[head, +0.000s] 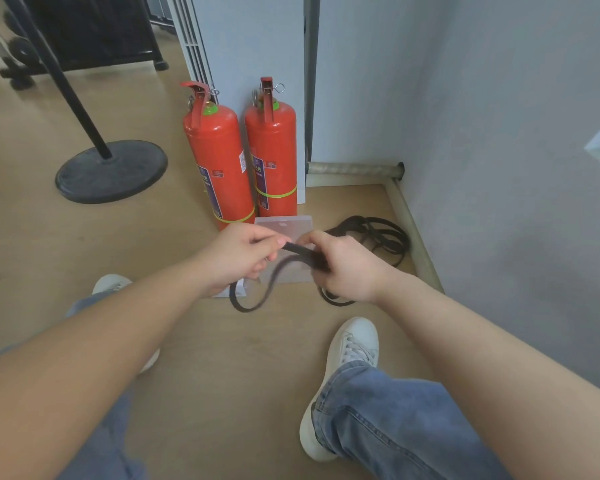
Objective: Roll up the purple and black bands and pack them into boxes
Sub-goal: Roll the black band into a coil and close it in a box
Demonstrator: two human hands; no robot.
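Both my hands hold one black band (257, 296) above the wooden floor. My left hand (239, 254) pinches its end between thumb and fingers. My right hand (343, 268) grips the band a little further along, and the rest hangs down in a loop below my hands. A clear plastic box (284, 225) lies on the floor just behind my hands, partly hidden by them. A heap of more black bands (378, 233) lies on the floor to the right of the box, near the wall. No purple band shows.
Two red fire extinguishers (219, 161) (274, 157) stand right behind the box against a white panel. A black stand with a round base (111, 171) is at the left. A grey wall (499, 168) and its skirting close off the right. My white shoes and jeans are below.
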